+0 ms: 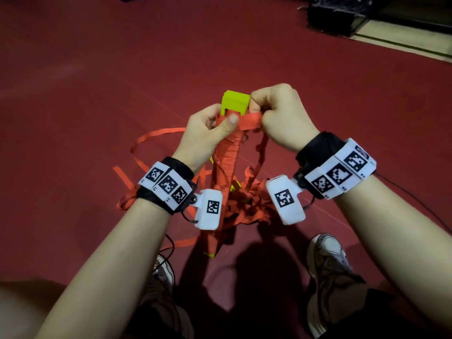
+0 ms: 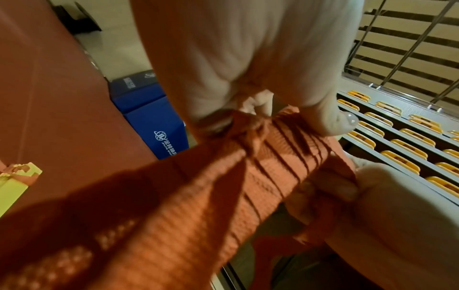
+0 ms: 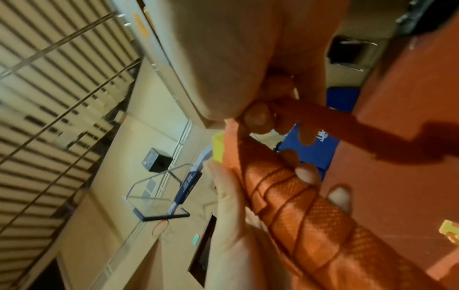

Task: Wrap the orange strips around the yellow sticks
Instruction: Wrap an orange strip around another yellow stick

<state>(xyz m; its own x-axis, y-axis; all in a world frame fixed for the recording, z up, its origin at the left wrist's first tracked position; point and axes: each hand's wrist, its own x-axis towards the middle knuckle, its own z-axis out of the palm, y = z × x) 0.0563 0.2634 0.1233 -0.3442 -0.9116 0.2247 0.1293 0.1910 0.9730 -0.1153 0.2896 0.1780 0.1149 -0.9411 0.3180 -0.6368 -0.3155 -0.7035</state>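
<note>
A yellow stick [image 1: 236, 102] stands upright over the red floor, most of its length covered by wound orange strip [image 1: 226, 162]; only its top end shows bare. My left hand [image 1: 208, 133] grips the wrapped part just below that end, thumb [image 1: 231, 121] pressed on the front. My right hand [image 1: 276, 116] pinches the free orange strip [image 1: 252, 122] right beside the stick's top, pulled sideways. In the right wrist view the pinch [image 3: 261, 117] sits above the wound stick [image 3: 310, 206]. The left wrist view shows the wraps [image 2: 223, 196] close up.
A tangled pile of orange strips [image 1: 244, 204] lies on the floor under my wrists, with loose loops [image 1: 146, 140] trailing left. A second yellow stick [image 2: 15, 182] lies nearby. My shoes [image 1: 327, 265] are below. A black box [image 1: 337, 15] stands far right, a blue mat [image 2: 149, 109] beyond.
</note>
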